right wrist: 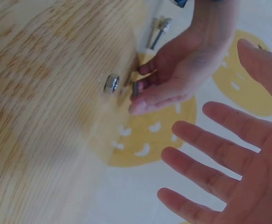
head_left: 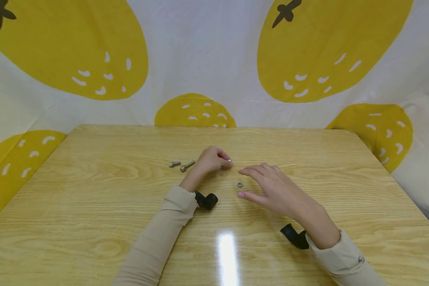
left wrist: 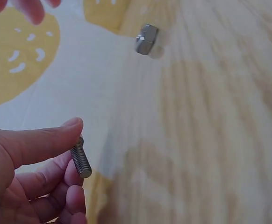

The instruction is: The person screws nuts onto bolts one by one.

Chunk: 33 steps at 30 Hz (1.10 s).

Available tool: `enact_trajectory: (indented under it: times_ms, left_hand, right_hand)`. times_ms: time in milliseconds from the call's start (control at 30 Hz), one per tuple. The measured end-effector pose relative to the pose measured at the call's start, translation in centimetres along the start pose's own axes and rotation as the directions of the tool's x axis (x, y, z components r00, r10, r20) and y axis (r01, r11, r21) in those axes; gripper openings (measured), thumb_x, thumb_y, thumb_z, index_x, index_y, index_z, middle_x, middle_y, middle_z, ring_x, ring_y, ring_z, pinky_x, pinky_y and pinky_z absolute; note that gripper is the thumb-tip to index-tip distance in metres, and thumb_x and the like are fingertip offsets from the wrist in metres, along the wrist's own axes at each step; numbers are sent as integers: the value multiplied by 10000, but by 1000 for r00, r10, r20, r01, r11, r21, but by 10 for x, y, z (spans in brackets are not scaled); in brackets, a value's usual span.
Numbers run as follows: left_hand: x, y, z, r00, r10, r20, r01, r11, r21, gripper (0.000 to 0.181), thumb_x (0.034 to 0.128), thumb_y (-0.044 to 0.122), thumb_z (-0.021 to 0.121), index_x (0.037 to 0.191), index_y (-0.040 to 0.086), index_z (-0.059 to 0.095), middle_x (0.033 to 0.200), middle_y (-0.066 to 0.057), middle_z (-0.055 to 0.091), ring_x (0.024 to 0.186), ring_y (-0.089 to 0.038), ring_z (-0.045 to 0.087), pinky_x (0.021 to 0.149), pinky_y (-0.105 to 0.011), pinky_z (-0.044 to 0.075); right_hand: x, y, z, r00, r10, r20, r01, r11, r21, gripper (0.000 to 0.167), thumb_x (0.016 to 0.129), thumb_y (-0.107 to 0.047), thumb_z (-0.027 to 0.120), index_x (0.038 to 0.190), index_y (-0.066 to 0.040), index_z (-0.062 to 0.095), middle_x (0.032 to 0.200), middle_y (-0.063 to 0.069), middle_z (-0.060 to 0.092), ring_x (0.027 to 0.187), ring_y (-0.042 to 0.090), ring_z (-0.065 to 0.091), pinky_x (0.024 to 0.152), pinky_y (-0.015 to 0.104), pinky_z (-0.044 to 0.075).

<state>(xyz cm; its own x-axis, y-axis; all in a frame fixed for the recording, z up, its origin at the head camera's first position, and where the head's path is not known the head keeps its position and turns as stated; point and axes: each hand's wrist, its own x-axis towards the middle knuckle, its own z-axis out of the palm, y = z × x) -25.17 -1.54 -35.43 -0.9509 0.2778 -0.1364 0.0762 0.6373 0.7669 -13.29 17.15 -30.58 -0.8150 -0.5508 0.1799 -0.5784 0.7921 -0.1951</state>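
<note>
Between thumb and fingers, my left hand [head_left: 213, 159] pinches a bolt [left wrist: 81, 159], its threaded end sticking out in the left wrist view. A hex nut [head_left: 240, 184] lies on the wooden table, also visible as a nut [left wrist: 146, 39] in the left wrist view and a nut [right wrist: 111, 83] in the right wrist view. Around the nut, thumb and fingers spread apart, hovers my right hand [head_left: 277, 188], holding nothing; its fingers [right wrist: 215, 144] are extended in the right wrist view. The bolt's head is hidden by the left fingers.
Two more bolts, one bolt [head_left: 174, 164] and another bolt [head_left: 187, 166], lie on the table [head_left: 93, 198] left of my left hand. Black wrist mounts stick out from both sleeves. A patterned cloth [head_left: 200, 59] hangs behind the table's far edge.
</note>
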Motion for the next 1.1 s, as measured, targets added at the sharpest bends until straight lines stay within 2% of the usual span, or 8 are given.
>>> enact_trajectory:
  times_ms: [133, 333, 500, 567, 700, 867, 1033, 1100]
  left_hand:
    - [-6, 6, -9, 1000, 5, 4, -5, 999, -32, 178, 827, 258, 710, 907, 101, 684, 881, -34, 653, 795, -168, 571, 694, -264, 449]
    - [-17, 16, -29, 994, 102, -29, -103, 994, -43, 179, 842, 276, 692, 920, 116, 670, 840, -37, 647, 753, -179, 557, 640, -266, 436]
    - [-30, 25, -41, 985, 170, -41, -172, 983, -59, 183, 859, 292, 672, 933, 126, 655, 870, -47, 652, 826, -233, 594, 674, -283, 454]
    - [-36, 28, -44, 981, 187, -49, -191, 979, -73, 177, 864, 289, 666, 936, 129, 648, 881, -45, 652, 861, -247, 608, 693, -288, 464]
    - [-48, 30, -52, 976, 207, -66, -213, 971, -109, 163, 863, 266, 665, 938, 123, 635, 887, -36, 642, 864, -221, 607, 721, -293, 472]
    - [-63, 28, -62, 974, 214, -74, -223, 964, -144, 174, 853, 269, 673, 932, 123, 622, 867, -37, 629, 831, -199, 586, 725, -299, 464]
    - [-77, 25, -71, 977, 200, -76, -212, 955, -208, 184, 842, 257, 685, 930, 117, 605, 834, -38, 621, 814, -198, 580, 722, -302, 446]
    - [-83, 25, -75, 980, 185, -71, -197, 952, -234, 184, 842, 244, 684, 938, 115, 595, 830, -38, 612, 763, -183, 547, 662, -281, 423]
  right_hand:
    - [0, 1, 0, 1000, -1, -1, 1, 1000, 0, 571, 857, -479, 608, 1286, -108, 540, 1271, 65, 568, 1182, 260, 502, 995, 502, 371]
    - [3, 4, 3, 1000, 2, 23, -3, 1000, 17, 502, 866, -341, 649, 1284, -87, 535, 1260, 96, 574, 1164, 293, 521, 975, 525, 392]
    - [7, 10, 7, 998, 17, 63, -26, 988, 150, 455, 862, -199, 670, 1270, -49, 536, 1216, 122, 598, 1116, 292, 560, 937, 481, 454]
    - [9, 14, 10, 996, 26, 84, -47, 965, 258, 440, 863, -150, 666, 1266, -33, 534, 1193, 130, 606, 1087, 289, 569, 912, 465, 474]
    - [13, 25, 17, 991, 55, 120, -104, 887, 450, 398, 875, -107, 644, 1246, -9, 541, 1146, 133, 621, 1030, 279, 576, 894, 462, 476]
    - [19, 38, 25, 986, 78, 144, -147, 816, 559, 350, 865, -112, 657, 1187, 4, 584, 1056, 109, 652, 955, 226, 596, 863, 410, 493]
    - [25, 49, 30, 966, 87, 244, -231, 720, 654, 368, 867, -128, 657, 1193, 20, 575, 1048, 136, 642, 932, 201, 591, 781, 265, 504]
    - [27, 52, 33, 953, 90, 288, -270, 678, 683, 385, 870, -140, 657, 1205, 24, 563, 1047, 141, 635, 926, 197, 587, 752, 229, 497]
